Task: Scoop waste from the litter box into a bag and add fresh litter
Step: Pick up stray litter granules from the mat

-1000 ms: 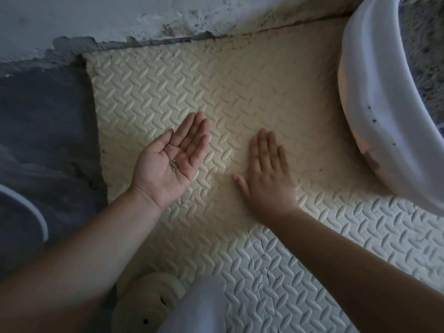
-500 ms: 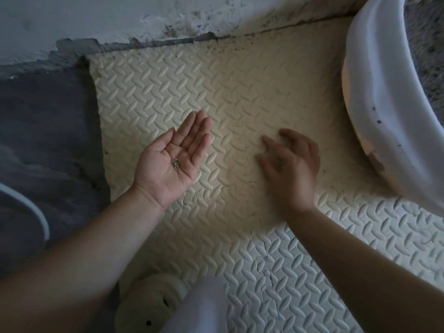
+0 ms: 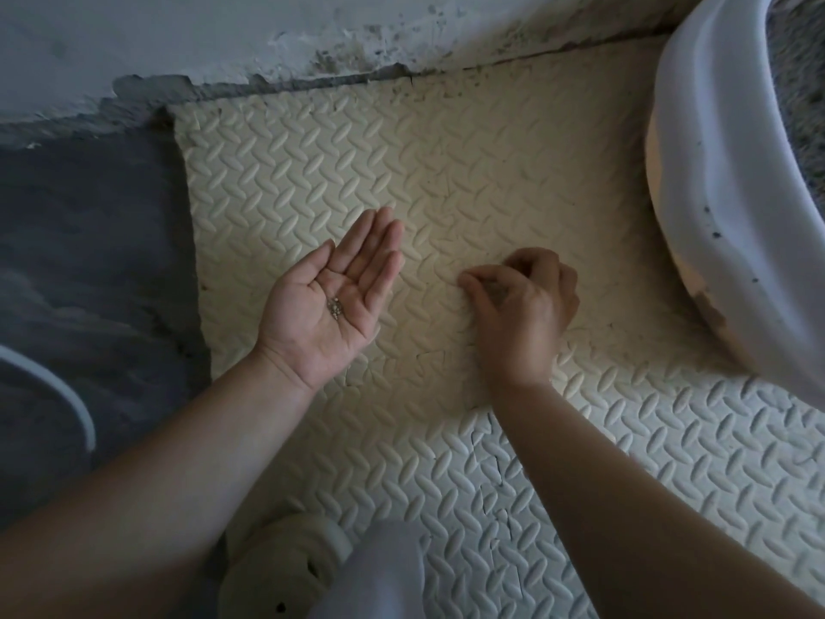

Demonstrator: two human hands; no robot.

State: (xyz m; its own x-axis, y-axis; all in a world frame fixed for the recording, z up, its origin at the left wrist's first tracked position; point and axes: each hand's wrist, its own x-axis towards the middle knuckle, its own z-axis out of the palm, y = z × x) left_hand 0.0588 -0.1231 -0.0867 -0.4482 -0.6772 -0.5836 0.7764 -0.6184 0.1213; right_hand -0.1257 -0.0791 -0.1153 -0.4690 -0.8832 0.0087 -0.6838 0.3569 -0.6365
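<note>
At mat [image 3: 446,172] centre, right hand [image 3: 520,301] curled, fingertips [image 3: 465,280] pinched onto the foam; whether a grain is held cannot be told. Left hand [image 3: 308,332] just leftward, palm up, fingers straight, cradling litter grains [image 3: 335,307]. Litter box [image 3: 714,216] at right edge, nearer right hand

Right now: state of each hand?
Left hand: open, palm up, a few litter grains lying on it.
Right hand: fingers curled, tips on the foam mat; anything pinched cannot be told.

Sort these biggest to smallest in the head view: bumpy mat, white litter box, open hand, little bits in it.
1. mat
2. litter box, partly out of frame
3. left hand
4. litter bits in its palm
</note>
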